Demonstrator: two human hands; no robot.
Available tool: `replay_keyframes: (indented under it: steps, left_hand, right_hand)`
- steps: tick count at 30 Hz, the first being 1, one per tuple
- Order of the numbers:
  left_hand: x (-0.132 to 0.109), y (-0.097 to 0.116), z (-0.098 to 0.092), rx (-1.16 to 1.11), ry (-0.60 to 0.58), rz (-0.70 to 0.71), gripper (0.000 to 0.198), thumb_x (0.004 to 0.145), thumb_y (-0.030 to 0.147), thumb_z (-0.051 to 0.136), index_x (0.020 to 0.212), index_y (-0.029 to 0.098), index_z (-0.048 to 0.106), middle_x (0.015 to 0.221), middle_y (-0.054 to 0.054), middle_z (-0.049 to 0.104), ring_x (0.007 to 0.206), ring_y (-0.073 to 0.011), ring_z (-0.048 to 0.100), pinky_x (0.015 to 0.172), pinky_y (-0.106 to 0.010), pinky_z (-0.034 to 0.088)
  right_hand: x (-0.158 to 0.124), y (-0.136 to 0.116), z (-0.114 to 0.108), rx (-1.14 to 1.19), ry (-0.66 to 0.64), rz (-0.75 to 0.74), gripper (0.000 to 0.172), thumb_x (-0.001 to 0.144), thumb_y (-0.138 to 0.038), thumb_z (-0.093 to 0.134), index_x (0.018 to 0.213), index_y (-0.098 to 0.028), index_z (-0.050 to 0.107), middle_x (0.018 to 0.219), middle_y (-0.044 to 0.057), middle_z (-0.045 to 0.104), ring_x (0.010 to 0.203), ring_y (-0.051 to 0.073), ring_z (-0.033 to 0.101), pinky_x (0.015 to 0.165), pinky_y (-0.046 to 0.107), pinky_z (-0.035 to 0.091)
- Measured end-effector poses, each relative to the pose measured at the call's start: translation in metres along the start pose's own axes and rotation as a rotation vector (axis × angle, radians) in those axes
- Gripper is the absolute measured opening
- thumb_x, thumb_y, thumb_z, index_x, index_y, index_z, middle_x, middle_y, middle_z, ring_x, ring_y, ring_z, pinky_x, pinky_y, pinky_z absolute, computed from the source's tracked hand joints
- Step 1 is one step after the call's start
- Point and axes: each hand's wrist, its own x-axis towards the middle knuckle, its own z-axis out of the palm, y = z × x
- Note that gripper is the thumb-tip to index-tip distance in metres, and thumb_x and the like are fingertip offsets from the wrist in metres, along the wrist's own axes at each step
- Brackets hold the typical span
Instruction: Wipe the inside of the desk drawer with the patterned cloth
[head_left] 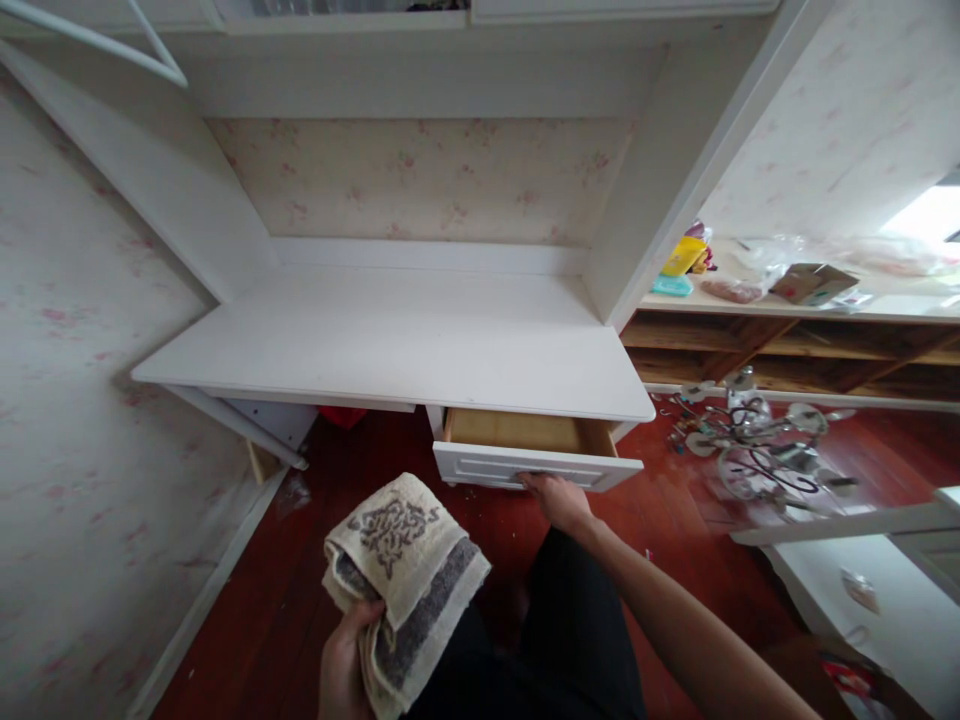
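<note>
My left hand (351, 650) is closed on a folded towel (409, 540), cream with a grey-brown band and a dark scroll pattern. The towel hangs over my lap, in front of the desk. My right hand (559, 498) reaches to the white drawer front (480, 465), its fingers curled at the drawer handle (529, 478); the fingertips are partly hidden. The drawer is pulled part way out beneath the right end of the white desk top (420, 335). Its bare wood interior (536, 430) shows, with nothing visible inside.
Red wooden floor (247, 610) surrounds the desk. To the right lies a metal chandelier (772, 440) with small parts scattered beside it. Behind it, a low wooden shelf (817, 345) carries bags and a cardboard box (814, 283). White furniture (862, 590) stands at lower right; cabinets overhang the desk.
</note>
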Motion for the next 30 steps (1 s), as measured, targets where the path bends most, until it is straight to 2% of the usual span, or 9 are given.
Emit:
replay_keyframes:
  steps: [3, 5, 10, 15, 19, 21, 23, 26, 30]
  left_hand:
    - [-0.005, -0.003, 0.002, 0.023, -0.034, -0.111, 0.046, 0.075, 0.023, 0.066, 0.12, 0.014, 0.063, 0.089, -0.008, 0.074, 0.094, -0.0307, 0.069, 0.085, -0.044, 0.057]
    - [-0.009, -0.005, 0.006, 0.036, -0.093, -0.08, 0.052, 0.075, 0.03, 0.071, 0.124, 0.018, 0.06, 0.097, -0.009, 0.074, 0.1, -0.0309, 0.067, 0.089, -0.044, 0.055]
    - [-0.007, -0.011, 0.014, 0.104, -0.05, 0.115, 0.062, 0.065, 0.015, 0.077, 0.124, 0.018, 0.058, 0.1, -0.008, 0.073, 0.1, -0.0293, 0.067, 0.092, -0.042, 0.054]
    - [0.0, -0.015, 0.02, 0.14, -0.003, 0.074, 0.061, 0.068, 0.014, 0.076, 0.126, 0.019, 0.056, 0.093, -0.007, 0.074, 0.091, -0.0274, 0.07, 0.085, -0.04, 0.057]
    - [0.008, -0.022, 0.033, 0.123, -0.068, 0.061, 0.062, 0.07, 0.01, 0.073, 0.128, 0.019, 0.054, 0.094, -0.008, 0.074, 0.087, -0.027, 0.071, 0.08, -0.04, 0.058]
    - [0.016, -0.025, 0.042, 0.108, -0.093, 0.043, 0.057, 0.072, 0.009, 0.071, 0.126, 0.017, 0.055, 0.094, -0.009, 0.074, 0.084, -0.0265, 0.071, 0.078, -0.04, 0.059]
    - [0.026, -0.026, 0.054, 0.087, -0.113, 0.041, 0.053, 0.073, 0.009, 0.069, 0.124, 0.015, 0.057, 0.095, -0.01, 0.073, 0.083, -0.0254, 0.071, 0.078, -0.039, 0.058]
    - [0.043, -0.025, 0.078, 0.056, -0.163, 0.121, 0.049, 0.073, 0.007, 0.067, 0.121, 0.017, 0.058, 0.098, -0.009, 0.073, 0.087, -0.0234, 0.071, 0.081, -0.037, 0.057]
    - [0.066, -0.019, 0.122, 0.011, -0.243, 0.265, 0.045, 0.072, 0.001, 0.062, 0.114, 0.017, 0.061, 0.095, -0.007, 0.072, 0.092, -0.021, 0.069, 0.085, -0.035, 0.055]
  right_hand:
    - [0.017, 0.0, -0.006, -0.008, 0.0, 0.04, 0.041, 0.099, -0.029, 0.032, 0.134, -0.041, 0.051, 0.119, 0.005, 0.067, 0.103, 0.025, 0.065, 0.084, 0.036, 0.047]
    - [0.027, 0.0, -0.009, -0.006, 0.007, 0.062, 0.043, 0.098, -0.026, 0.031, 0.135, -0.04, 0.05, 0.121, 0.005, 0.066, 0.105, 0.025, 0.064, 0.085, 0.037, 0.046]
    - [0.052, 0.001, -0.018, 0.012, 0.01, 0.097, 0.05, 0.095, -0.017, 0.03, 0.137, -0.04, 0.046, 0.126, 0.005, 0.062, 0.109, 0.024, 0.061, 0.086, 0.037, 0.046]
    - [0.063, 0.004, -0.027, 0.036, 0.003, 0.053, 0.058, 0.089, -0.014, 0.041, 0.145, -0.03, 0.037, 0.145, 0.007, 0.046, 0.113, 0.023, 0.058, 0.089, 0.033, 0.046]
    - [0.054, 0.003, -0.038, 0.049, 0.031, 0.027, 0.059, 0.089, -0.021, 0.046, 0.147, -0.025, 0.033, 0.152, 0.011, 0.033, 0.107, 0.023, 0.061, 0.088, 0.033, 0.046]
    - [0.043, 0.004, -0.047, 0.056, 0.049, 0.004, 0.054, 0.091, -0.027, 0.045, 0.145, -0.029, 0.038, 0.148, 0.008, 0.041, 0.105, 0.023, 0.061, 0.087, 0.034, 0.046]
    - [0.032, 0.01, -0.061, 0.069, 0.073, -0.011, 0.041, 0.094, -0.033, 0.041, 0.134, -0.032, 0.052, 0.134, 0.004, 0.056, 0.107, 0.023, 0.061, 0.089, 0.034, 0.045]
    - [0.02, 0.031, -0.091, 0.152, 0.22, 0.056, 0.036, 0.095, -0.039, 0.038, 0.114, -0.03, 0.067, 0.111, 0.003, 0.07, 0.105, 0.022, 0.061, 0.09, 0.031, 0.043]
    - [0.021, 0.078, -0.137, 0.277, 0.531, 0.301, 0.039, 0.094, -0.037, 0.037, 0.115, -0.024, 0.066, 0.114, 0.005, 0.068, 0.106, 0.022, 0.059, 0.091, 0.031, 0.043]
